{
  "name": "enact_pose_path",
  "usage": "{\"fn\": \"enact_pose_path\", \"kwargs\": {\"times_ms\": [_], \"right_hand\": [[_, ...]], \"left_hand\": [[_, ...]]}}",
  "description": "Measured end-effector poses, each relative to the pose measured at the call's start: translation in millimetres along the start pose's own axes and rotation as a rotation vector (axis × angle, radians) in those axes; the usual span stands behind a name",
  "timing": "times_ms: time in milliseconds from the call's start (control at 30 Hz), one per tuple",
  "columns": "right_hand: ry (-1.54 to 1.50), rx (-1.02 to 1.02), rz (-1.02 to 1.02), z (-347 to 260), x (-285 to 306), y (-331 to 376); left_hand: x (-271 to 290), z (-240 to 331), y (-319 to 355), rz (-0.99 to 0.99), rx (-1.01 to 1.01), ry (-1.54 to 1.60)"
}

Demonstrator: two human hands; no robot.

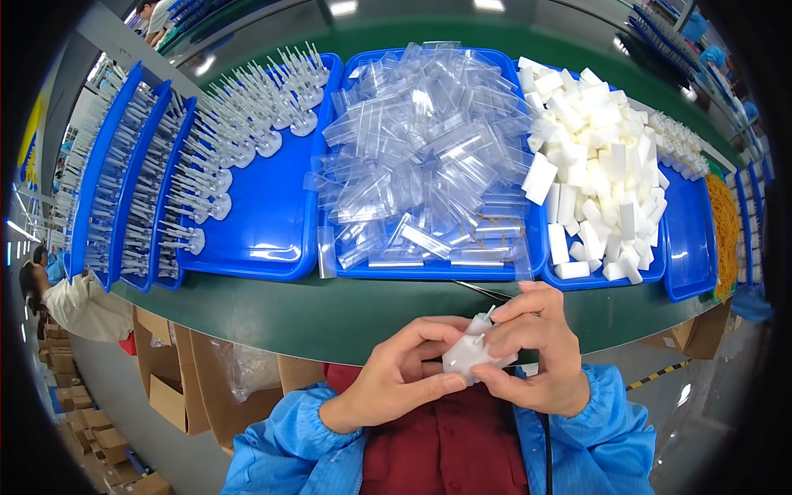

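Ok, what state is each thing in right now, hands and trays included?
Small white translucent plastic part: held by both hands above the table edge.
Left hand: fingers closed on the part.
Right hand: fingers pinching the part.
Middle blue plastic tray: heaped with clear plastic sleeves.
Right blue tray: piled with white foam blocks.
Left blue tray: half filled with white pronged parts.

Both hands point(474, 359) pinch a white plastic piece point(472, 353) before 3 blue trays point(272, 247)

Green bench point(272, 318) carries blue trays point(264, 223).
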State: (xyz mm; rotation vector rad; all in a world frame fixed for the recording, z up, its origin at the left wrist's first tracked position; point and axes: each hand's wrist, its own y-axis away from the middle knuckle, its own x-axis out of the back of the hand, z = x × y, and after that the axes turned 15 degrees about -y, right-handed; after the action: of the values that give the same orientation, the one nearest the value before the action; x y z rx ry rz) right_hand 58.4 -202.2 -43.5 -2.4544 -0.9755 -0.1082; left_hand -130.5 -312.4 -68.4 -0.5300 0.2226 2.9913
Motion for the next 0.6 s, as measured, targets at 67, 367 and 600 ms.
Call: {"fn": "enact_pose_path", "kwargs": {"times_ms": [67, 367, 600], "right_hand": [[0.008, -0.01, 0.045, -1, -3, 0], [0.047, -0.059, 0.054, -6, -6, 1], [0.199, 0.125, -0.142, 4, -1, 17]], "left_hand": [[1, -4, 0, 0.042, -0.06, -0.062], [-2, 0, 2, 0.159, -0.163, -0.425], [0, -7, 7, 0.037, -0.103, -0.094]]}}
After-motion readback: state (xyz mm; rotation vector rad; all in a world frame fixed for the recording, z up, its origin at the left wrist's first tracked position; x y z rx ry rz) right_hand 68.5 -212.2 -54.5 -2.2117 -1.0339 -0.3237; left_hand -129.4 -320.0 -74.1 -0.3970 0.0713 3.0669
